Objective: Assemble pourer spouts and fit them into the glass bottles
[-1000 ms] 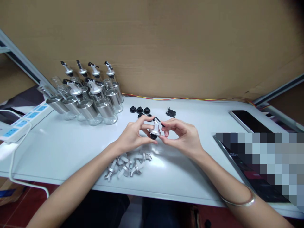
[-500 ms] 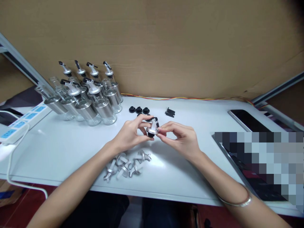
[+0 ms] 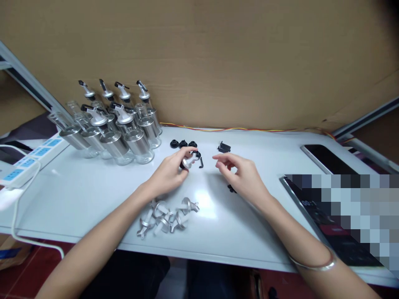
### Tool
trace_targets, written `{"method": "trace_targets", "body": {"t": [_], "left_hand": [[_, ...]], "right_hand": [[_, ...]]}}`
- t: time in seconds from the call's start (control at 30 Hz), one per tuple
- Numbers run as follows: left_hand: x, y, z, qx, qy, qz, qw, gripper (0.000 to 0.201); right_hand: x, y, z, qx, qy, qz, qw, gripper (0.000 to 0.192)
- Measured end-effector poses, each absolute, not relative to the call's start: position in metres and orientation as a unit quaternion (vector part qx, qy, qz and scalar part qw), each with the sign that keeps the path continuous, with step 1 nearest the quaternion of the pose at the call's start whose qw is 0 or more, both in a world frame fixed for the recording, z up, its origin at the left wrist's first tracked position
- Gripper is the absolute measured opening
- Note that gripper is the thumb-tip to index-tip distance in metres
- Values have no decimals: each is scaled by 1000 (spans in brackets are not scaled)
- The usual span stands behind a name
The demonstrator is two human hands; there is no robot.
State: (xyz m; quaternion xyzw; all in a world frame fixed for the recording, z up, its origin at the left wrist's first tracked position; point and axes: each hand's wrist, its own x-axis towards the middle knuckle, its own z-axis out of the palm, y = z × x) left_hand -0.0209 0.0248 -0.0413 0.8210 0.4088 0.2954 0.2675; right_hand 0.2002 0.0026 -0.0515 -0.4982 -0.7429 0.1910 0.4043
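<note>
Over the table (image 3: 93,195), the left hand (image 3: 170,172) pinches a tilted pourer (image 3: 187,163), spout (image 3: 194,157) rightward; the right hand (image 3: 245,174) gapes.

Silver-grey marks the held spout (image 3: 187,162); the loose spouts (image 3: 166,220) seem the same, with milky-white tubes (image 3: 158,227), though blurred. The stoppers (image 3: 183,143) and levers (image 3: 224,147) are black. The bottles (image 3: 115,143) are clear glass banded in brushed silver, their pourers (image 3: 124,116) black and silver. The tabletop (image 3: 224,238) is pale bluish white, the cardboard (image 3: 224,62) brown, the wires (image 3: 230,129) red and yellow, the power strip (image 3: 36,158) white with blue sockets (image 3: 42,152).
</note>
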Motion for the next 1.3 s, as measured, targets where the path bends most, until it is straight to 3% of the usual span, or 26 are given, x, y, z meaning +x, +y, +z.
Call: {"method": "trace_targets", "body": {"t": [0.2, 0.43, 0.67, 0.87, 1.07, 1.3], "left_hand": [[-20, 23, -45, 817, 438, 250, 281, 56], [-20, 21, -46, 832, 403, 232, 304, 57], [-17, 14, -38, 805, 422, 178, 378, 55], [-14, 15, -37, 808, 396, 230, 370, 14], [-15, 18, -38, 817, 362, 289, 342, 12], [-11, 16, -36, 764, 380, 309, 421, 15]], "right_hand": [[202, 6, -71, -427, -871, 99, 223, 41], [201, 6, -65, -421, -882, 111, 180, 27], [200, 4, -58, -394, -891, 111, 194, 12], [195, -1, -51, -379, -877, 177, 236, 11], [193, -5, -47, -400, -823, 223, 337, 9], [189, -8, -43, -399, -802, 250, 367, 17]]}}
